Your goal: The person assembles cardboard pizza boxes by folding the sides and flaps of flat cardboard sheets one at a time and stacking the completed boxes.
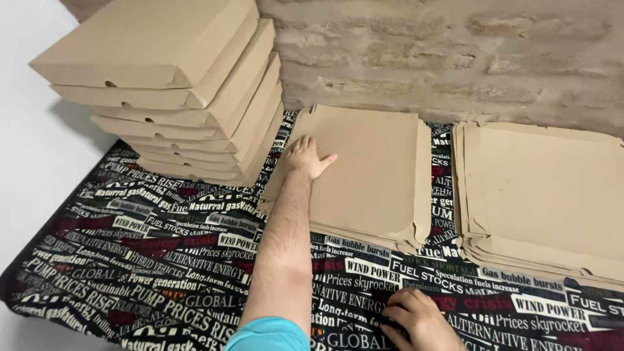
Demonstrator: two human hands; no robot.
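Observation:
My left hand (307, 157) reaches forward and lies on the left part of a stack of flat, unfolded cardboard box blanks (374, 172), fingers at its left edge. My right hand (416, 318) rests low on the printed cloth (169, 273), fingers curled down against the fabric, holding nothing that I can see. A second, wider stack of flat cardboard blanks (539, 195) lies to the right. A tall pile of folded, closed cardboard boxes (175, 91) stands at the left, leaning a little.
The black cloth with white and red printed lettering covers the work surface. A rough brick wall (455, 52) runs behind the stacks. A white wall (26, 130) borders the left side.

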